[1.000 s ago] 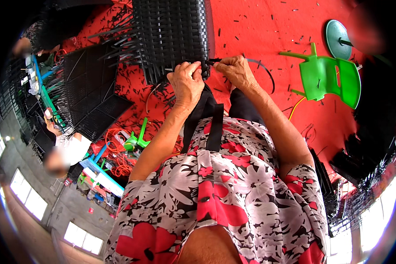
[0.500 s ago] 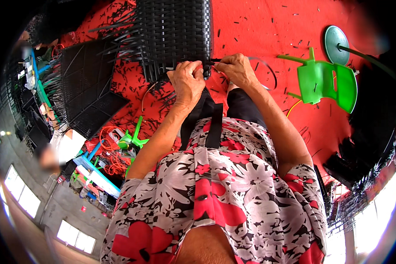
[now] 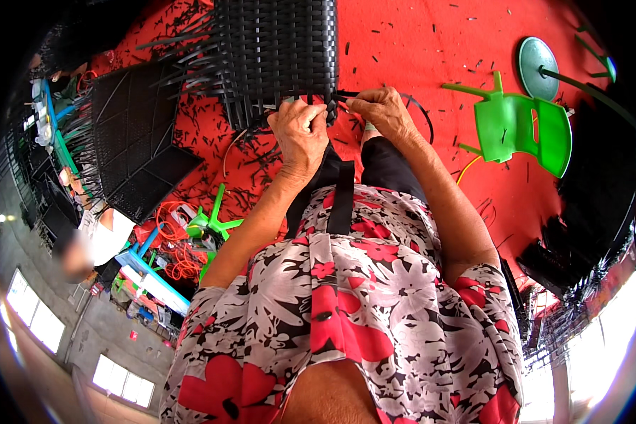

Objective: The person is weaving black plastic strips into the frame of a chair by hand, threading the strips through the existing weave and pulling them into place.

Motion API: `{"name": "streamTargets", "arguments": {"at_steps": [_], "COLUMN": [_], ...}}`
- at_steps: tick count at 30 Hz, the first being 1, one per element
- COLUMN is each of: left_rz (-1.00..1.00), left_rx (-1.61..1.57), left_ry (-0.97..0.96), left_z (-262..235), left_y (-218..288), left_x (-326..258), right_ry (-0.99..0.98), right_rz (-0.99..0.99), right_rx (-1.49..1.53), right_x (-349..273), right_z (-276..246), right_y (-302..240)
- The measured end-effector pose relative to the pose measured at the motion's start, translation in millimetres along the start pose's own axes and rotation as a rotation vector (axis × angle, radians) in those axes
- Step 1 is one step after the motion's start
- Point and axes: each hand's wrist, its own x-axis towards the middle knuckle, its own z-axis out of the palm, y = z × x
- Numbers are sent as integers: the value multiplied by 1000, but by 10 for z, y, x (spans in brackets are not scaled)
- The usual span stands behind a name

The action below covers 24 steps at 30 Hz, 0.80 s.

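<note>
Both hands hold tight at the near edge of the black woven panel (image 3: pixel 275 49), the left hand (image 3: pixel 300 131) fisted on it and the right hand (image 3: pixel 381 113) pinching a black strip (image 3: pixel 420 116), which might slip out if those fingers loosen.

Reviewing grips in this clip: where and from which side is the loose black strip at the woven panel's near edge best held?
Probably on the free black strip just off the woven panel edge, pinched from the near side. It runs sideways between the left hand and right hand, clear of the weave.
</note>
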Motion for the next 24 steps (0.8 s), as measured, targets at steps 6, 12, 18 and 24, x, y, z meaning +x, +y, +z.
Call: {"name": "streamTargets", "arguments": {"at_steps": [6,12,18,24], "left_rz": [-6,-165,-104,-154], "left_rx": [17,-86,270,279], "left_ry": [-3,167,-25,-70], "left_z": [54,75,129,-11], "left_y": [40,-34,-59,-82], "left_x": [41,49,227,-67], "right_ry": [-48,-105,-30,-170], "right_rz": [41,-90,-282,-415], "right_rx": [-87,-500,-447,-377], "right_x": [89,309,467,468], "right_z": [-40,5,-31,-3], "right_y": [-113,-253,-181,-121]}}
